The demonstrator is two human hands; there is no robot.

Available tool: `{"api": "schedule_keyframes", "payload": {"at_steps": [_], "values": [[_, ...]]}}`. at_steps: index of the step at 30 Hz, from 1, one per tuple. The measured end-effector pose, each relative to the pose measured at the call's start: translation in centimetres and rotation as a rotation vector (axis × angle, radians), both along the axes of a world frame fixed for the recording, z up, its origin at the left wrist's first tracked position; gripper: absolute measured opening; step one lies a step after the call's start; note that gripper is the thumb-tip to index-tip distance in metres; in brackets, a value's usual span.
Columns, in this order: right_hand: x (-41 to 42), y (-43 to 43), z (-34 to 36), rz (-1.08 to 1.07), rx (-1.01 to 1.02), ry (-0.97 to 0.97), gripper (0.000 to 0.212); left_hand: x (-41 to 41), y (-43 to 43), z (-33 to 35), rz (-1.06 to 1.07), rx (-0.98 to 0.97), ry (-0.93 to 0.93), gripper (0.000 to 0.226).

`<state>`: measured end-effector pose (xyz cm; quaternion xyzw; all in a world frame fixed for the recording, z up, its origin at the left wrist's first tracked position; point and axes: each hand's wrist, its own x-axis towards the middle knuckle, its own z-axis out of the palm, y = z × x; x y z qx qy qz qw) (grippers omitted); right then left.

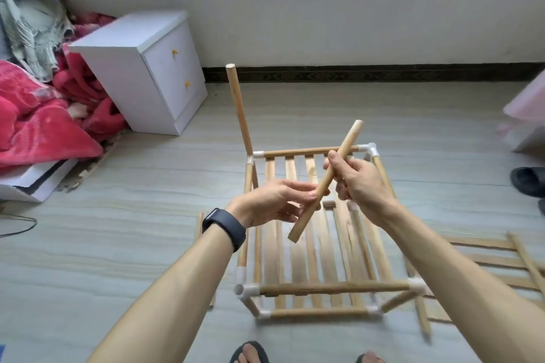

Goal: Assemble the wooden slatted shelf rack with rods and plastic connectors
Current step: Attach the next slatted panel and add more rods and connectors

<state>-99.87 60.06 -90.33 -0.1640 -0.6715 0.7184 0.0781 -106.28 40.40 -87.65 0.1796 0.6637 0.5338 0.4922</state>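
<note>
**Above the half-built rack: seating the next upright**

Over the middle of the rack (333,287), both hands hold a loose rod (308,215) in the air, tilted, its top toward 1 o'clock and its bottom toward 7 o'clock. The left hand (274,203) pinches the lower half between thumb and fingertips. The right hand (361,183) has its fingers curled round the upper half with the thumb laid along the wood.

The rack sits on the floor (118,244) at centre. One standing rod (239,109) rises from its 11 o'clock corner. The far right connector (370,150) at 1 o'clock and the near left connector (246,292) at 7 o'clock look to have free sockets, and the near right connector (417,286) at 5 o'clock carries no upright either.

Most likely the step is planting this rod as another upright; which corner is meant cannot be told.

To do it well:
- Bring the rod vertical first, so it enters square rather than scraping the plastic.
- Slide one hand low, near the entering end, to steer it.
- Free the other hand to brace the connector, since the light frame may skate or twist under a push.
- Press with a slight twist until it bottoms out, then match its lean to the standing rod.

A spare slatted panel (501,259) lies at 4 o'clock, apart from the rack.
</note>
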Motion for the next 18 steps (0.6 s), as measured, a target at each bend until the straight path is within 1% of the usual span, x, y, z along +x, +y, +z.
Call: {"api": "schedule_keyframes", "payload": {"at_steps": [1,2,3,4,5,6,7,8,10,12,14,18], "values": [[0.7,1.1,-0.3,-0.063,0.015,-0.008,0.036,0.2,1.5,-0.2,0.010,-0.026,0.064,0.026],[1.4,2.3,-0.7,-0.137,0.020,-0.012,0.035,0.3,3.0,-0.4,0.033,-0.074,0.178,0.025],[2.2,3.7,-1.1,-0.219,0.017,-0.015,0.035,0.4,4.5,-0.9,0.058,-0.148,0.344,0.026],[2.9,5.0,-1.4,-0.303,0.017,-0.019,0.035,0.5,6.0,-1.6,0.072,-0.239,0.555,0.031],[3.5,6.4,-1.6,-0.384,0.034,-0.026,0.036,0.6,7.3,-2.4,0.062,-0.345,0.779,0.040],[4.0,7.6,-1.8,-0.459,0.065,-0.034,0.038,0.8,8.5,-3.1,0.038,-0.434,0.963,0.050],[4.4,8.7,-1.9,-0.523,0.102,-0.041,0.039,0.8,9.6,-3.7,0.018,-0.488,1.079,0.060],[4.5,9.6,-1.9,-0.576,0.134,-0.040,0.039,0.6,10.7,-4.5,-0.005,-0.518,1.139,0.068],[4.1,11.0,-1.7,-0.654,0.179,-0.008,0.036,0.0,12.7,-6.3,-0.073,-0.574,1.163,0.078],[3.2,11.8,-1.1,-0.696,0.250,0.036,0.028,-0.5,14.0,-8.1,-0.130,-0.623,1.160,0.081],[2.1,12.6,-0.5,-0.711,0.376,0.041,0.022,-0.9,15.1,-9.5,-0.126,-0.633,1.159,0.082],[-0.1,14.2,0.9,-0.676,0.621,0.053,0.029,-1.6,16.8,-10.9,-0.085,-0.650,1.185,0.093]]}}
